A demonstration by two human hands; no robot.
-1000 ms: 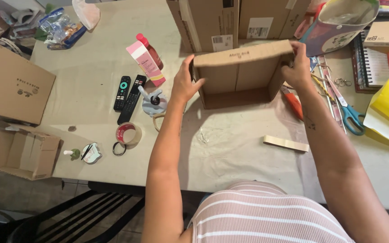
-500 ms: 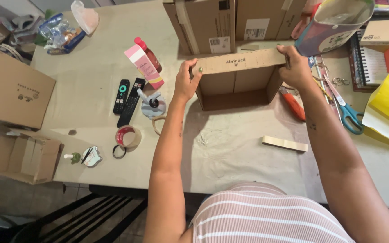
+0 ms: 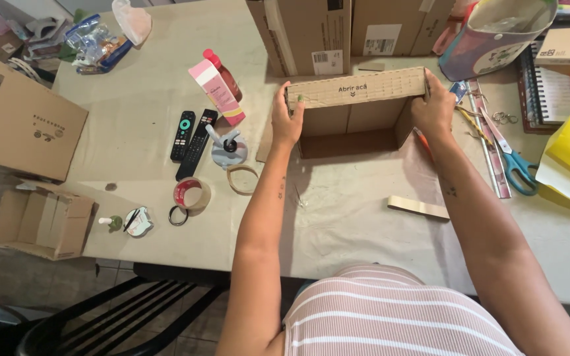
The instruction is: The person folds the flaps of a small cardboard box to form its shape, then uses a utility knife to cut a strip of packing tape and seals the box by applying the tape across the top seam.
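While the open cardboard box [image 3: 354, 115] lies on its side on the surface [image 3: 146, 112], the left hand [image 3: 288, 118] grips its left wall and the right hand [image 3: 433, 109] clasps its right wall, fingers curled over the edges. Two remote controls [image 3: 191, 140] lie to the left, near a tape roll [image 3: 191, 193].
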